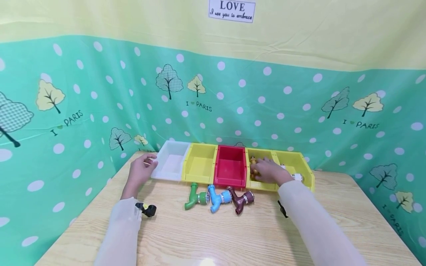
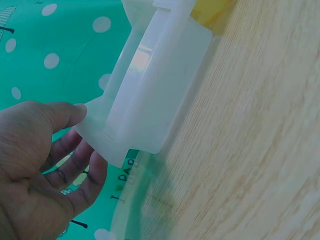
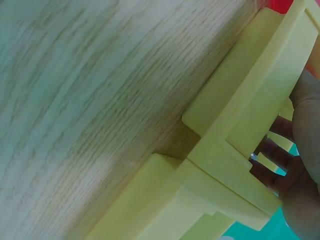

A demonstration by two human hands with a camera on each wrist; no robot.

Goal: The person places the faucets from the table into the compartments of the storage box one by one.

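My left hand (image 1: 141,170) pinches the left edge of a white translucent bin (image 2: 150,90), thumb on top and fingers beneath. The bin stands at the left end of a row. Inside a yellow bin (image 1: 263,186) toward the right, my right hand (image 1: 267,170) grips an orange tap (image 1: 253,161), its fingers partly hidden by the bin's wall in the right wrist view. In front of the row lie a green tap (image 1: 192,199), a light blue tap (image 1: 216,200) and a maroon tap (image 1: 238,202).
Between the hands stand another yellow bin (image 1: 200,166) and a red bin (image 1: 230,166). The rightmost yellow bin (image 1: 310,171) holds white-and-silver pieces (image 1: 297,177). A patterned curtain (image 1: 226,99) hangs behind the wooden table (image 1: 206,236).
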